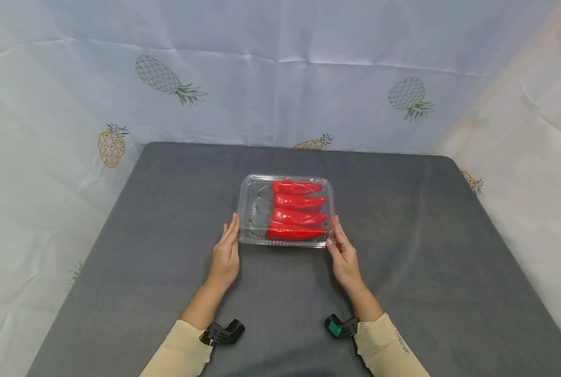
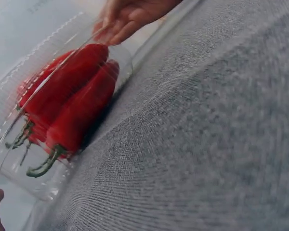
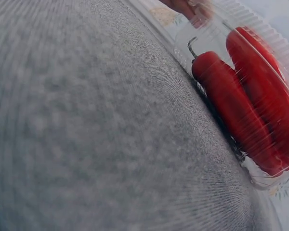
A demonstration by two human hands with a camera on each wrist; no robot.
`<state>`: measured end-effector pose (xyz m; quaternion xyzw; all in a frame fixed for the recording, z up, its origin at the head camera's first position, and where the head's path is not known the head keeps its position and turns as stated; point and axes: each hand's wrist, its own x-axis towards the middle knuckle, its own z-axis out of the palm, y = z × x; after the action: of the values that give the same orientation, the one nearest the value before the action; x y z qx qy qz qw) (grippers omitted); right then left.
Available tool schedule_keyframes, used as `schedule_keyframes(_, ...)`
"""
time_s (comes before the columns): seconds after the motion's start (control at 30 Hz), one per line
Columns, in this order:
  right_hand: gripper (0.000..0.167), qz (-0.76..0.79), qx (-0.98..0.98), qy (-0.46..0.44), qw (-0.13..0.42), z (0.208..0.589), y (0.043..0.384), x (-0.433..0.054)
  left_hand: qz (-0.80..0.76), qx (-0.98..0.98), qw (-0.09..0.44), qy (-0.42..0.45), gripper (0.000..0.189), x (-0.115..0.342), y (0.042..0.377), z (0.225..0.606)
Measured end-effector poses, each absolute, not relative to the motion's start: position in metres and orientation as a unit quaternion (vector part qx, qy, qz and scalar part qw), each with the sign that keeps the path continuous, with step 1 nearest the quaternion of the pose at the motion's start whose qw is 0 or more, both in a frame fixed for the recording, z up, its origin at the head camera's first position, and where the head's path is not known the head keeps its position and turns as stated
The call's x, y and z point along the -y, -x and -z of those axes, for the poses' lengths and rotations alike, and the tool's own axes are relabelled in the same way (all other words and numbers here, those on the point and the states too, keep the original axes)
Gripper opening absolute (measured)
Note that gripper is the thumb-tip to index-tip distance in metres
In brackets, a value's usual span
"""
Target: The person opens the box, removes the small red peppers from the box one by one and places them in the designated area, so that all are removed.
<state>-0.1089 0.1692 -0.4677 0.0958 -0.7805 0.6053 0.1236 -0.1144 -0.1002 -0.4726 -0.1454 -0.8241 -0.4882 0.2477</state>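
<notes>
A clear plastic clamshell box (image 1: 244,209) holds several red peppers (image 1: 299,217) with green stems, laid side by side. It is at the middle of the grey table. My left hand (image 1: 225,262) holds the box's left side, its fingers along the wall; its thumb is hidden in the head view. At the near right corner, my right hand (image 1: 345,262) grips the box, thumb at the front edge and fingers along the side. The left wrist view shows the peppers (image 2: 82,106) through the plastic, close over the cloth. Whether the base touches the cloth I cannot tell.
A grey cloth (image 1: 167,209) covers the table. Behind it and at both sides hangs a white curtain (image 1: 280,94) printed with pineapples. A black strap mount (image 1: 224,332) sits on the left wrist and another mount (image 1: 341,325) on the right.
</notes>
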Motion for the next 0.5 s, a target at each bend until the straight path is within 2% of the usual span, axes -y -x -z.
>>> schedule_keyframes(0.5, 0.053, -0.635, 0.762, -0.070, 0.105, 0.4601, 0.1114, -0.1696, 0.517, 0.804, 0.260, 0.136, 0.040, 0.0987, 0.1168, 0.4689)
